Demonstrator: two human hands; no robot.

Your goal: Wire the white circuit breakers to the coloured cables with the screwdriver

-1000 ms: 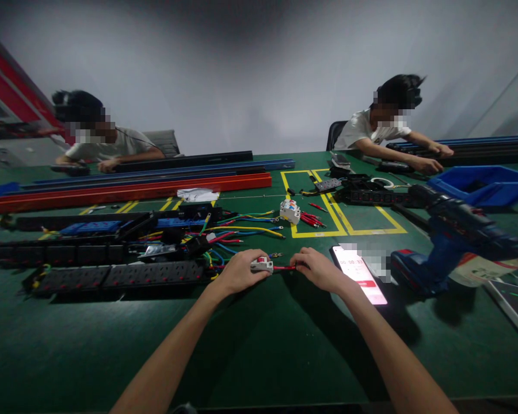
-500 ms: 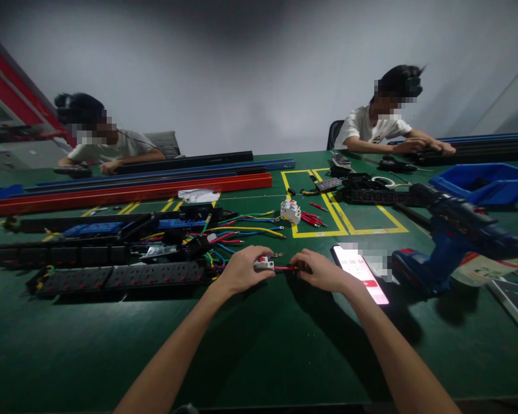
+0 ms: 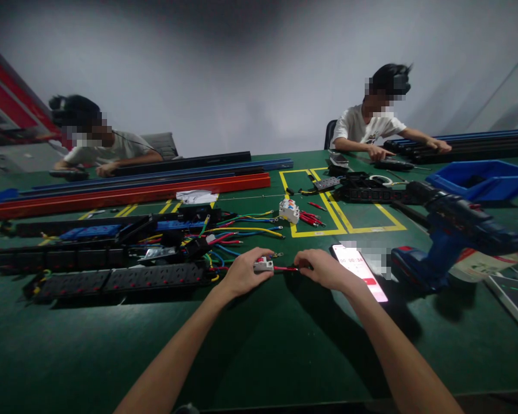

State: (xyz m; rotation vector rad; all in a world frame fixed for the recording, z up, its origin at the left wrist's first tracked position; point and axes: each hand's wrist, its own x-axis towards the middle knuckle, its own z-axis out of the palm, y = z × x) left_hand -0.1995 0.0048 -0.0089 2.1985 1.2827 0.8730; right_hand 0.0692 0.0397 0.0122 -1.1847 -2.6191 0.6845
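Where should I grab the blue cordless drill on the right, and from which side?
Probably by the handle, from the near side. The blue cordless drill narrows there between its bulky body and battery base, and that side faces you, while the phone lies to the left.

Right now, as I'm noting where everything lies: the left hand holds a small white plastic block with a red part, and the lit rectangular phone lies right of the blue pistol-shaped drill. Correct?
Not quite: the head view shows the lit rectangular phone left of the blue pistol-shaped drill. The left hand does hold the small white plastic block.
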